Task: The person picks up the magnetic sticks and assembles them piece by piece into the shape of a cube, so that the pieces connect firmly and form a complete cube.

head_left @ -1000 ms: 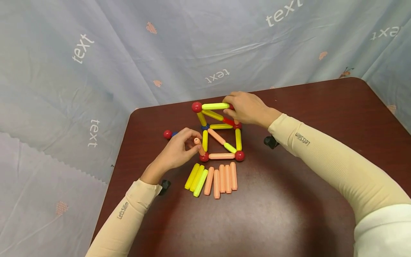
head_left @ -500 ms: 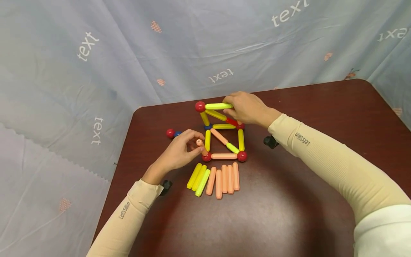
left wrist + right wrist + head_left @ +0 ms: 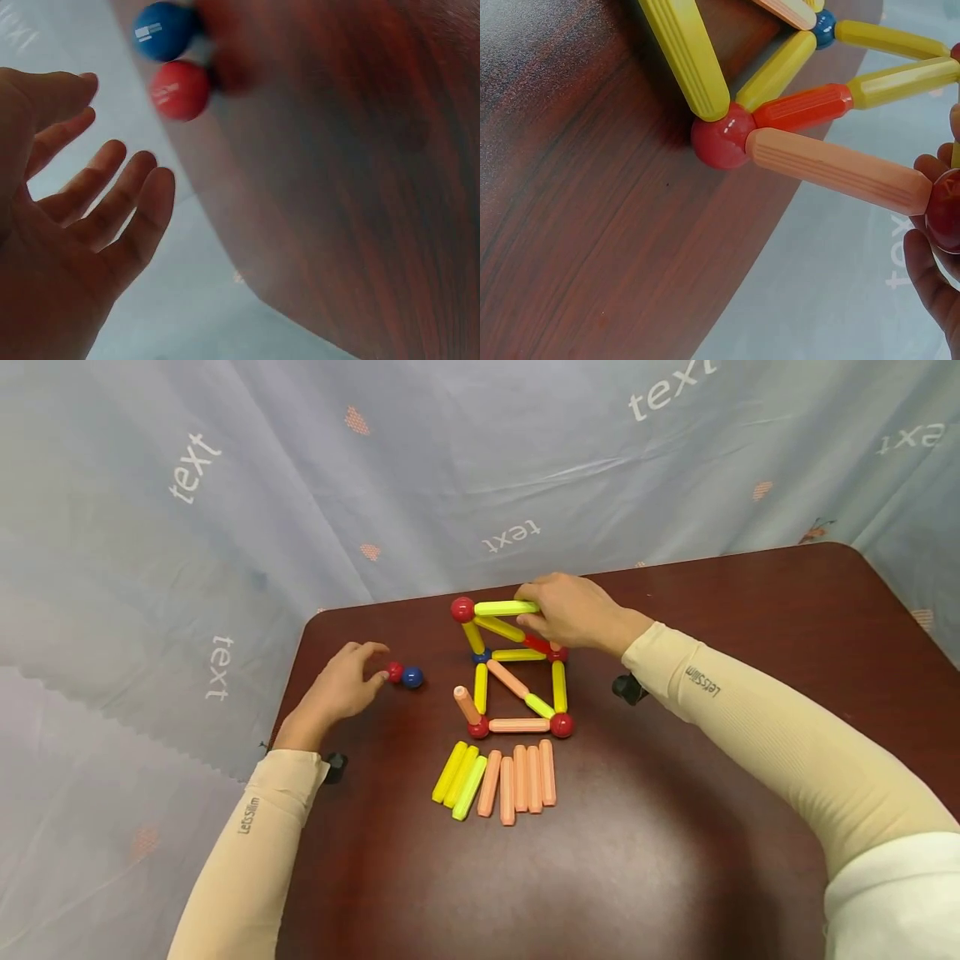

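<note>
My left hand (image 3: pixel 347 683) is beside a loose red ball (image 3: pixel 395 672) and a blue ball (image 3: pixel 412 677), its fingers loosely spread. The left wrist view shows a gap between those fingers and the red ball. At the back, my right hand (image 3: pixel 573 610) grips a red ball (image 3: pixel 945 214) at an upper corner of a stick-and-ball frame; the head view hides this ball behind the hand. An orange stick (image 3: pixel 840 171) joins it to a lower red ball (image 3: pixel 724 139). Another orange stick (image 3: pixel 466 704) stands tilted on the front left red ball (image 3: pixel 478 727), untouched by either hand.
In front of the frame lies a row of loose sticks, yellow ones (image 3: pixel 450 772) at left and orange ones (image 3: pixel 521 778) at right. The dark wooden table (image 3: pixel 600 868) ends at the back against a printed curtain (image 3: pixel 420 468).
My left hand has let go of the upright orange stick at the front left corner and moved left to the loose balls. The stick still stands. My right hand keeps its place.
</note>
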{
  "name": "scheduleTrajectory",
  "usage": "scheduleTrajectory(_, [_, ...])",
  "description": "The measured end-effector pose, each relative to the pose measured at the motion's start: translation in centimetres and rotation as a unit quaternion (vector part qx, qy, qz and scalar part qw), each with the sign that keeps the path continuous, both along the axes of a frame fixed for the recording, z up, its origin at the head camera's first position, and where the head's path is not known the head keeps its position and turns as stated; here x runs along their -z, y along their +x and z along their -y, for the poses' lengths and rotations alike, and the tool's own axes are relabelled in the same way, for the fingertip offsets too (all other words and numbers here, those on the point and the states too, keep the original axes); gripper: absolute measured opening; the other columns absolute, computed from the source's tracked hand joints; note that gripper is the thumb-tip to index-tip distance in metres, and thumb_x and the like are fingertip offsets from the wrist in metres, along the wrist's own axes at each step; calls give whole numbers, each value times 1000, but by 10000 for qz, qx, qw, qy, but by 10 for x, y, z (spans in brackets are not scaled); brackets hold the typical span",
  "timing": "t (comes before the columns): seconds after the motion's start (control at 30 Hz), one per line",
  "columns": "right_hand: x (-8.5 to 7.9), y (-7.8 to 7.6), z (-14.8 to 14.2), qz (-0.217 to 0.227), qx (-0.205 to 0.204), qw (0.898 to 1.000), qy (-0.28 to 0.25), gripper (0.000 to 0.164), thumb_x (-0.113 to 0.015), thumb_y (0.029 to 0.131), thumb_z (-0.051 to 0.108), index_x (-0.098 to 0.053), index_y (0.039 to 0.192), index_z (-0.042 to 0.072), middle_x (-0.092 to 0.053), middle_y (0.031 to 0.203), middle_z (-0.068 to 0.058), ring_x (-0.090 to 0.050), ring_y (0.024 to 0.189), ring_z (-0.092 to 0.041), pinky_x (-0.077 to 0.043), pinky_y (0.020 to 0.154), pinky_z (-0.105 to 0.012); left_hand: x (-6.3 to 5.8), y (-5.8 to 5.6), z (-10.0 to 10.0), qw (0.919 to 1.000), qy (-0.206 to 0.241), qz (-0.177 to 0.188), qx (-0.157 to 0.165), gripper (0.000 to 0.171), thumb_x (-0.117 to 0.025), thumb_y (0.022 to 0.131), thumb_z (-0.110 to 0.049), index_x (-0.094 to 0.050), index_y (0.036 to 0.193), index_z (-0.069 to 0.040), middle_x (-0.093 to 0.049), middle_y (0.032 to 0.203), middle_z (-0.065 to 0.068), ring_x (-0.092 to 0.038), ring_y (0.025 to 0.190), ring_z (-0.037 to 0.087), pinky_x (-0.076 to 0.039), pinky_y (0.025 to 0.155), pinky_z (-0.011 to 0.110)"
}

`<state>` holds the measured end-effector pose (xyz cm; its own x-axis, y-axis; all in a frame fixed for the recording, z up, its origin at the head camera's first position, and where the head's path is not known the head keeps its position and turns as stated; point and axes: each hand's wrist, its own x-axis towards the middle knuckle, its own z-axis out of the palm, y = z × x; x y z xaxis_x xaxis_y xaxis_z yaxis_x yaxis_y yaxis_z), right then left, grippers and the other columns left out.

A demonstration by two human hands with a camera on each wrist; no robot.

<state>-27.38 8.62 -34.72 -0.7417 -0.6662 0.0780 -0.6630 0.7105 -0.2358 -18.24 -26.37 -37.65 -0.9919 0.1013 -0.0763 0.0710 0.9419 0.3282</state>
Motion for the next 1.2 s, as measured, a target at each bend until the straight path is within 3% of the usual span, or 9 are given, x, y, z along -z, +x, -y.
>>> scheduleTrajectory(0.17, [0, 0, 2, -18, 21, 10000, -24, 38, -63, 101, 37, -64, 131, 13, -68, 109, -5, -59, 93, -23, -55, 78, -37, 16, -8, -5, 9963, -821, -6, 243, 49, -66, 99, -18, -53, 145, -6, -44, 145, 27, -43, 132, 47, -41, 109, 62])
scheduleTrajectory(0.3, [-1, 1, 3, 28, 34, 10000, -20, 38, -64, 101, 36, -64, 131, 12, -68, 109, -5, -59, 93, -24, -55, 78, -37, 22, -12, -12, 9915, -1244, -107, 371, 48, -70, 97, -19, -58, 141, -8, -48, 144, 22, -36, 137, 45, -39, 108, 63])
scheduleTrajectory(0.63, [1, 3, 8, -1, -20, 10000, 45, 38, -63, 101, 38, -65, 130, 14, -69, 108, -4, -60, 94, -23, -55, 80, -37, 29, -14, -16, 9885, -1390, -235, 551, 44, -74, 94, -18, -62, 135, -8, -62, 137, 20, -37, 141, 41, -17, 119, 71])
scheduleTrajectory(0.73, [1, 3, 8, -16, -11, 10000, 59, 39, -64, 101, 38, -65, 131, 13, -69, 109, -5, -60, 92, -23, -55, 79, -36, 27, -13, -18, 9921, -1001, -510, 560, 43, -74, 94, -18, -61, 133, -5, -62, 135, 21, -37, 141, 42, -21, 121, 66])
scheduleTrajectory(0.83, [0, 2, 7, -42, -9, 10000, 55, 38, -64, 101, 37, -65, 130, 13, -70, 109, -5, -59, 92, -23, -55, 79, -37, 18, -7, -25, 9948, -80, -897, 480, 43, -73, 95, -19, -59, 134, -5, -62, 132, 19, -40, 139, 39, -32, 118, 59])
scheduleTrajectory(0.93, [-1, 1, 6, -33, 12, 10000, 45, 38, -64, 101, 37, -65, 130, 13, -69, 108, -5, -59, 92, -24, -55, 79, -37, 4, 5, -38, 9874, 973, -1123, 541, 45, -73, 96, -20, -57, 136, -8, -62, 128, 15, -49, 131, 34, -43, 111, 55])
scheduleTrajectory(1.07, [-1, 0, 3, 21, 77, 9999, 61, 38, -64, 101, 37, -65, 130, 13, -69, 108, -5, -59, 93, -23, -55, 79, -37, -14, 23, -60, 9748, 1761, -1008, 927, 47, -73, 96, -21, -55, 139, -12, -61, 128, 11, -62, 119, 30, -54, 100, 53])
scheduleTrajectory(1.2, [2, 0, 1, 67, 102, 9999, 59, 36, -64, 101, 37, -66, 128, 13, -68, 106, -5, -59, 91, -23, -55, 76, -37, -21, 34, -74, 9713, 1902, -782, 1197, 48, -74, 95, -20, -56, 138, -13, -61, 127, 7, -66, 114, 27, -59, 93, 48])
